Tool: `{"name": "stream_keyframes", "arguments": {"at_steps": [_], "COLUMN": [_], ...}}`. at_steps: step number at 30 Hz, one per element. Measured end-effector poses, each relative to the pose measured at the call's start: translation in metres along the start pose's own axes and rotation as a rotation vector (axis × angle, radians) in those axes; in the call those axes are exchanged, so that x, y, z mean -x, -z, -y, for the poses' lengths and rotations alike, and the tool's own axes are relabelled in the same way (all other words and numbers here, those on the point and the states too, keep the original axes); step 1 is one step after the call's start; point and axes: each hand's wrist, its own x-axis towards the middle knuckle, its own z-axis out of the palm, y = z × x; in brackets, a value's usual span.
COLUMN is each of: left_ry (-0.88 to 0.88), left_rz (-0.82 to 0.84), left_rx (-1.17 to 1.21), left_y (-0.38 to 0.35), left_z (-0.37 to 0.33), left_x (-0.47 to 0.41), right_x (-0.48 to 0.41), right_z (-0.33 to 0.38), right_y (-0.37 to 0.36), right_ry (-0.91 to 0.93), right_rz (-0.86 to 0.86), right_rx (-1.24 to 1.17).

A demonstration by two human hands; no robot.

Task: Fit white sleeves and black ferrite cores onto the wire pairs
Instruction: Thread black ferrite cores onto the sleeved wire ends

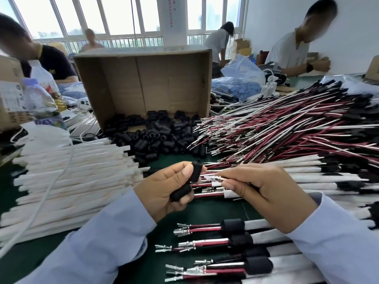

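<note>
My left hand (164, 187) pinches one black ferrite core (196, 171) between thumb and forefinger and keeps a second core (180, 192) lower in the fingers. My right hand (264, 193) grips a sleeved wire pair (213, 179) near its metal terminals, whose tips sit just at the upper core's opening. Loose white sleeves (78, 173) lie stacked to the left. A heap of black cores (155, 136) spills from the box. Bare red and white wire pairs (287, 128) pile up at the right. Finished pairs with cores (231, 226) lie in front.
An open cardboard box (143, 83) lies on its side behind the cores. Bottles (41, 103) and a white cable (45, 193) are at the left. Sleeved pairs (320, 177) lie at the right. Other people work at the far side of the green table (168, 220).
</note>
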Motion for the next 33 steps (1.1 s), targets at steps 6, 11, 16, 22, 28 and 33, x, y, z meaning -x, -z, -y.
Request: {"name": "stream_keyframes", "arguments": {"at_steps": [6,11,16,22,28,33], "left_ry": [0.039,-0.003,-0.03,-0.036,-0.065,-0.108], "left_rz": [0.044,0.003,-0.004,0.078,0.165,0.127], "left_rx": [0.171,0.105,0.047,0.041,-0.019,-0.097], "left_y": [0.0,-0.007,-0.008,-0.001,0.004,0.007], "left_z": [-0.002,0.0,0.001,-0.002,-0.006,-0.006], "left_x": [0.002,0.003,0.006,0.009,0.009,0.009], "right_x": [0.002,0.003,0.005,0.006,0.006,0.005], "right_z": [0.001,0.0,0.002,0.002,0.006,0.008], "right_y": [-0.002,-0.006,-0.007,-0.007,-0.007,-0.009], "right_ry": [0.062,0.111,0.146,0.154,0.132,0.144], "right_rz": [-0.115,-0.113,-0.15,-0.177,-0.161,-0.131], "right_rx": [0.011,-0.032,-0.006,-0.006,0.013,0.12]}}
